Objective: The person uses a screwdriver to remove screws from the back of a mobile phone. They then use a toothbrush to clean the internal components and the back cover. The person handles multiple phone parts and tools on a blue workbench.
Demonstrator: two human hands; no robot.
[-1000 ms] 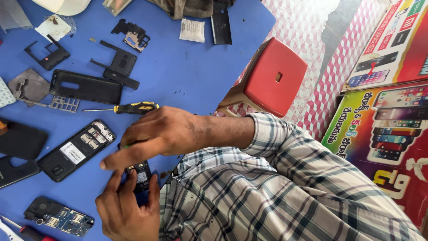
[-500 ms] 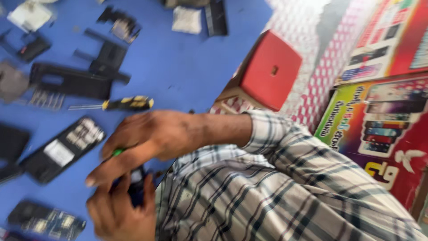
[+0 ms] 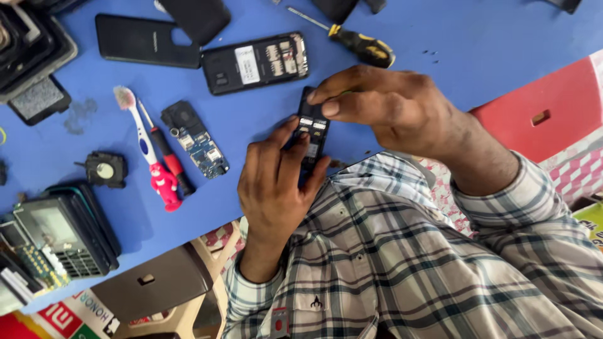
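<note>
Blk phone (image 3: 311,135), blue table (image 3: 477,44), plaid shirt (image 3: 402,263)

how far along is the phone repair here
Done: the phone has its back off, with the card slots bare, and a loose circuit board lies on the blue table. In hand: the left hand grips the phone while the right hand pinches its top end. Left: the back is not closed, and the screwdriver lies untouched.
</note>
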